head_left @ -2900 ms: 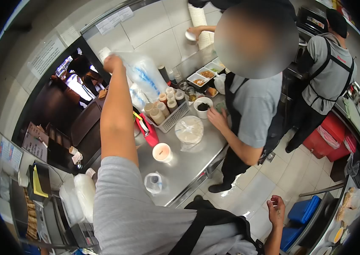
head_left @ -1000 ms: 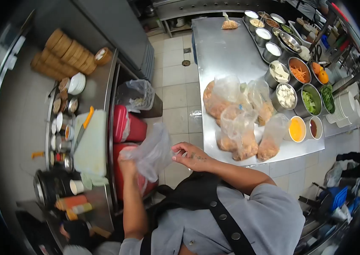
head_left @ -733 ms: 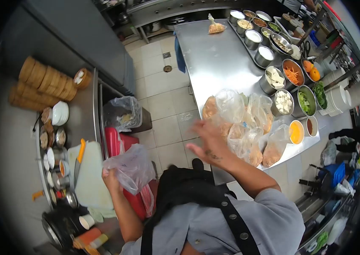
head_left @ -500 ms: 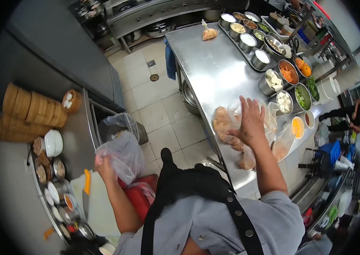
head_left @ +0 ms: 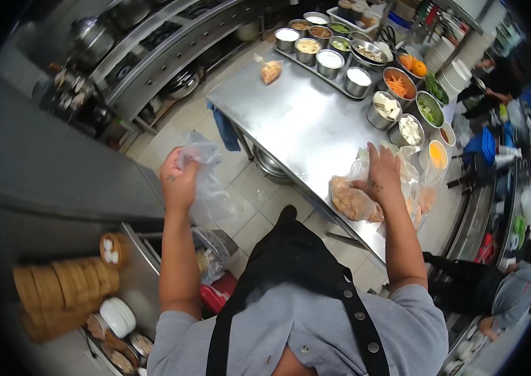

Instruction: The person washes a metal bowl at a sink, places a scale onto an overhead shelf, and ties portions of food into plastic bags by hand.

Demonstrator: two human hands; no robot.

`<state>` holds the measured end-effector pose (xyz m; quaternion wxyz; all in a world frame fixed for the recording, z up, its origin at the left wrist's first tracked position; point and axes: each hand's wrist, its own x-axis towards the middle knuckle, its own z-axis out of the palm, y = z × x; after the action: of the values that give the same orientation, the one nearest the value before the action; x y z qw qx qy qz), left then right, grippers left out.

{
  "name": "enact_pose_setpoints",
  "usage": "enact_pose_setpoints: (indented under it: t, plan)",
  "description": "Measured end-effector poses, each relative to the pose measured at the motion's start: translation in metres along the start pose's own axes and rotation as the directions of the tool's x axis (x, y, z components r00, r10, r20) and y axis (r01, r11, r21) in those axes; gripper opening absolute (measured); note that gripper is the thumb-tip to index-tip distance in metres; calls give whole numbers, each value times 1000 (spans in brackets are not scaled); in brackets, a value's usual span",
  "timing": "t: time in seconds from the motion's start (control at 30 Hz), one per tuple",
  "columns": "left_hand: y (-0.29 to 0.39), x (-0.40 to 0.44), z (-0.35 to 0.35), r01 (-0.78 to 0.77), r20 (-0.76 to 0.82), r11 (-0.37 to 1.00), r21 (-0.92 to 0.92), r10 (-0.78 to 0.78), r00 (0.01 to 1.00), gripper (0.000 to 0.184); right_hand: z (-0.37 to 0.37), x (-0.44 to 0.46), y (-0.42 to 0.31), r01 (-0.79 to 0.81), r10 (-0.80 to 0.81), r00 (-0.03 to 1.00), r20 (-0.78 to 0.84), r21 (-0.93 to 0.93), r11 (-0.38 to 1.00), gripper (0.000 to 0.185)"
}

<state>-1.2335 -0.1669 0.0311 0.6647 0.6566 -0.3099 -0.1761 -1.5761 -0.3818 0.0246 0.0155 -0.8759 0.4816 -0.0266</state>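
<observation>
My left hand (head_left: 179,182) is closed around the gathered edge of a clear plastic bag (head_left: 210,195), which hangs limp over the floor beside the steel table (head_left: 265,116). On the table's near side, my right hand (head_left: 379,172) lies with its fingers extended over several clear bags. One filled bag (head_left: 354,199), with pale orange-brown contents I cannot identify, is at its thumb side. Another bag (head_left: 427,195) with similar contents lies to its right. The palm hides part of the bags beneath it.
Metal tubs of white cubes (head_left: 410,130), carrot strips (head_left: 398,85) and greens (head_left: 429,109) line the table's right side. A tied bag (head_left: 270,71) sits near the far left corner. Bamboo steamers (head_left: 68,283) are at lower left. A co-worker (head_left: 506,291) is at right.
My left hand has lifted the plastic bag up and forward, away from the waste bin. My right hand stays over the bags on the table. The whole view has turned.
</observation>
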Motion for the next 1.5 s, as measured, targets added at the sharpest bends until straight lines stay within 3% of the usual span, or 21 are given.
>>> enact_pose_setpoints:
  t: [0.13,0.17,0.23,0.3,0.4,0.47,0.5,0.6,0.67,0.73,0.87,0.9,0.93,1.0,1.03,1.13,1.17,1.27,1.37,1.47,1.5]
  plan:
    - [4,68,68,-74,192,994,76,59,980,6,19,31,25,-10,88,899,430,-180,984,59]
    - [10,83,85,-129,222,982,140,96,970,6,37,32,35,44,29,925,380,-183,982,27]
    - [16,106,114,-166,310,966,198,99,945,7,45,33,42,27,-49,952,301,79,997,15]
    - [13,129,147,-139,410,974,178,55,911,9,33,39,44,42,-89,968,236,196,980,10]
    - [-25,151,195,-335,546,893,301,126,828,14,11,41,41,84,-123,990,73,404,911,10]
    - [-63,164,228,-342,649,861,376,18,761,21,-2,47,36,66,-69,998,-9,467,882,8]
    - [-86,168,245,-391,694,831,396,8,720,22,-7,50,33,58,-38,998,-51,497,866,9]
    - [-126,172,284,-451,820,789,417,-113,561,29,-19,70,26,-190,195,978,68,666,721,15]
    - [-126,174,296,-507,872,724,469,-288,396,54,-4,89,31,-257,242,963,121,687,679,20]
    - [-118,179,298,-605,909,680,414,-348,231,67,28,105,29,-305,335,937,101,704,641,21]
    - [-116,200,295,-620,941,716,321,-318,120,71,73,125,-7,-473,677,732,-81,656,589,60]
    - [-122,205,295,-616,946,730,297,-312,86,70,74,133,-19,-579,735,676,-52,578,574,84]
    - [-128,210,293,-610,950,743,276,-309,52,69,80,145,-31,-632,783,613,-107,528,567,86]
    - [-130,221,288,-566,972,803,187,-235,-12,66,98,163,-48,-735,850,478,-219,430,524,89]
    - [-134,226,285,-538,983,832,134,-180,-34,65,106,168,-45,-753,870,430,-243,436,494,67]
    - [-121,246,279,-433,997,901,41,-66,-43,70,134,173,-11,-545,752,520,-405,521,657,35]
    - [-116,252,277,-392,999,920,23,-40,-36,73,92,181,-30,-531,706,534,-465,465,708,18]
    - [-119,247,295,-431,909,830,-353,414,51,87,27,193,-49,-396,525,724,-447,355,847,18]
    - [-93,234,313,-403,813,762,-506,578,73,101,-44,209,-94,-316,457,792,-406,368,875,19]
    - [-73,228,320,-371,760,722,-584,647,63,96,-91,220,-123,-259,410,803,-432,366,894,21]
    - [-75,226,322,-408,771,745,-528,622,138,76,-102,219,-130,-241,397,800,-451,364,900,22]
